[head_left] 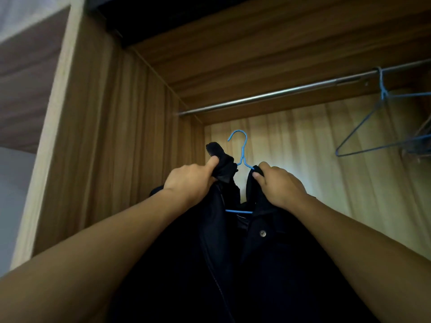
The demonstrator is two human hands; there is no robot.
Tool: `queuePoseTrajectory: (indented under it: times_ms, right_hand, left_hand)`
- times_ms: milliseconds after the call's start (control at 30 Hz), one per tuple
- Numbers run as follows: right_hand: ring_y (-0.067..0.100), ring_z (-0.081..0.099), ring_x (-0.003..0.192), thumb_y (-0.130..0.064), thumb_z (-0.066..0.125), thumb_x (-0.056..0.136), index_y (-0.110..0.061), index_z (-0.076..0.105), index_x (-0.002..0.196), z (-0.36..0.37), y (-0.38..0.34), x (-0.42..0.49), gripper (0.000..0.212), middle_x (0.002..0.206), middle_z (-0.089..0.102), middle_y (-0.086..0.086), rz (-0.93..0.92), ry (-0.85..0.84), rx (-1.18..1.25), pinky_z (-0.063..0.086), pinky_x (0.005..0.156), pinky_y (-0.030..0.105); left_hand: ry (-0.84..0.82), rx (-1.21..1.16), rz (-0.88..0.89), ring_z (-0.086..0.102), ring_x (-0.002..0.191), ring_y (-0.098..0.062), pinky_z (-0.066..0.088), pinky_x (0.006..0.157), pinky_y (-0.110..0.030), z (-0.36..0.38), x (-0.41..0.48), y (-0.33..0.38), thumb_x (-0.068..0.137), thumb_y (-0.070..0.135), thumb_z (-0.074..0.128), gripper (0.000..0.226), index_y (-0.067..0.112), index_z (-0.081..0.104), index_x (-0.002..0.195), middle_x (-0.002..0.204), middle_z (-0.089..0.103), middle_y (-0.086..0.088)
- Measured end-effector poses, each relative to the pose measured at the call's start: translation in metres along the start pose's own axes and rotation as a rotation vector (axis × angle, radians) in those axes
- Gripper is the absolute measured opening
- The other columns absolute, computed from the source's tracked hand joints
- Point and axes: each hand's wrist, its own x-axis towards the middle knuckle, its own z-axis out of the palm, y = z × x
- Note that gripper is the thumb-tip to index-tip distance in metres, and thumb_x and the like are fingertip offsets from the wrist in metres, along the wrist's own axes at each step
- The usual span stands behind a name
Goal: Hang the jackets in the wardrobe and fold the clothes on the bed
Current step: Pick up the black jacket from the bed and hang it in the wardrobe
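From the head camera, we hold a dark jacket (pixel 233 264) up inside the wardrobe (pixel 116 113), in front of its back panel and below the metal rail (pixel 279 93). Our left hand (pixel 191 180) grips a bunched fold of the collar, thumb pressed on top. Our right hand (pixel 279 185) pinches the other side of the collar where it sits on the shoulder of the blue hanger (pixel 241 150).

The main risk, as we judge it, lies on the left. The fabric there is wadded in our fist and not seated on the wire, so it could slide off once we let go and leave the jacket lopsided or dropped. The hook is not on the rail and has a narrow mouth, so a raise made too far forward or back could miss the bar. An empty hanger (pixel 363 134) hangs well to the right and is unlikely to interfere.

The jacket's long axis runs vertically, with the collar uppermost and the hem below the frame. Its open front, zip and button face us. The hook points up, with its opening turned to the left.
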Motion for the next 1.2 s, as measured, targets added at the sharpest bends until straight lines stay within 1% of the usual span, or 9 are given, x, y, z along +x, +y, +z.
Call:
queuePoseTrajectory:
  times_ms: [100, 233, 333, 500, 567, 733, 900, 1067, 1200]
  right_hand:
    - [0.032, 0.056, 0.089, -0.049, 0.030, 0.108, -0.020, 0.046, 0.118, 0.004, -0.008, 0.026, 0.034, 0.100, 0.060, 0.008, 0.029, 0.015, 0.001, 0.047, 0.070, 0.041]
    - [0.032, 0.058, 0.092, -0.047, 0.032, 0.108, -0.022, 0.048, 0.125, 0.014, -0.010, 0.053, 0.034, 0.101, 0.061, 0.008, 0.080, 0.023, 0.018, 0.046, 0.069, 0.039]
    - [0.030, 0.055, 0.090, -0.045, 0.032, 0.109, -0.023, 0.049, 0.129, 0.020, -0.008, 0.070, 0.035, 0.107, 0.062, 0.009, 0.115, 0.024, 0.023, 0.043, 0.069, 0.038]
    - [0.029, 0.053, 0.085, -0.043, 0.032, 0.110, -0.022, 0.048, 0.131, 0.027, 0.003, 0.095, 0.034, 0.100, 0.060, 0.008, 0.139, 0.072, 0.025, 0.040, 0.064, 0.036]
    - [0.030, 0.053, 0.085, -0.042, 0.033, 0.110, -0.021, 0.049, 0.131, 0.028, 0.009, 0.106, 0.034, 0.106, 0.064, 0.012, 0.132, 0.130, 0.030, 0.040, 0.065, 0.037]
    - [0.035, 0.061, 0.098, -0.040, 0.035, 0.109, -0.020, 0.052, 0.130, 0.038, 0.019, 0.137, 0.034, 0.113, 0.065, 0.014, 0.111, 0.149, 0.070, 0.040, 0.067, 0.037]
    - [0.036, 0.061, 0.106, -0.039, 0.037, 0.109, -0.020, 0.055, 0.131, 0.050, 0.027, 0.162, 0.034, 0.119, 0.064, 0.014, 0.100, 0.089, 0.154, 0.041, 0.072, 0.036]
    - [0.036, 0.060, 0.110, -0.037, 0.038, 0.110, -0.022, 0.057, 0.136, 0.046, 0.027, 0.186, 0.036, 0.124, 0.063, 0.015, 0.102, 0.116, 0.210, 0.041, 0.075, 0.036]
    - [0.037, 0.060, 0.113, -0.040, 0.039, 0.109, -0.019, 0.058, 0.135, 0.038, 0.014, 0.209, 0.039, 0.125, 0.062, 0.016, 0.125, 0.115, 0.225, 0.041, 0.077, 0.037]
  left_hand:
    - [-0.020, 0.047, 0.006, 0.050, 0.073, -0.031, 0.039, 0.063, -0.040, -0.011, 0.023, -0.011, 0.104, 0.037, 0.040, 0.033, 0.027, 0.030, 0.134, 0.091, 0.061, -0.009]
    - [-0.022, 0.096, 0.046, 0.054, 0.073, -0.031, 0.039, 0.060, -0.040, -0.011, 0.050, -0.018, 0.105, 0.035, 0.042, 0.033, 0.027, 0.032, 0.134, 0.093, 0.064, -0.008]
    - [-0.035, 0.129, 0.078, 0.060, 0.084, -0.033, 0.043, 0.064, -0.041, -0.011, 0.069, -0.018, 0.105, 0.039, 0.043, 0.036, 0.027, 0.032, 0.138, 0.102, 0.066, -0.010]
    - [-0.004, 0.201, 0.124, 0.056, 0.077, -0.031, 0.040, 0.060, -0.038, -0.011, 0.091, -0.017, 0.105, 0.040, 0.042, 0.033, 0.028, 0.034, 0.134, 0.095, 0.063, -0.009]
    - [0.013, 0.226, 0.137, 0.060, 0.084, -0.035, 0.041, 0.062, -0.039, -0.012, 0.102, -0.020, 0.104, 0.041, 0.043, 0.031, 0.028, 0.035, 0.131, 0.101, 0.064, -0.011]
    - [-0.035, 0.292, 0.122, 0.064, 0.090, -0.032, 0.053, 0.070, -0.044, -0.019, 0.127, -0.025, 0.104, 0.042, 0.043, 0.039, 0.030, 0.034, 0.140, 0.107, 0.062, -0.009]
    - [-0.099, 0.332, 0.088, 0.064, 0.095, -0.031, 0.054, 0.075, -0.045, -0.017, 0.146, -0.017, 0.105, 0.041, 0.043, 0.043, 0.030, 0.032, 0.145, 0.113, 0.063, -0.010]
    - [-0.059, 0.403, 0.086, 0.064, 0.097, -0.029, 0.050, 0.073, -0.042, -0.021, 0.165, -0.013, 0.106, 0.037, 0.042, 0.047, 0.029, 0.030, 0.150, 0.114, 0.063, -0.009]
    - [-0.020, 0.429, 0.044, 0.062, 0.103, -0.032, 0.044, 0.071, -0.041, -0.029, 0.171, -0.018, 0.106, 0.037, 0.042, 0.047, 0.030, 0.030, 0.151, 0.126, 0.060, -0.011]
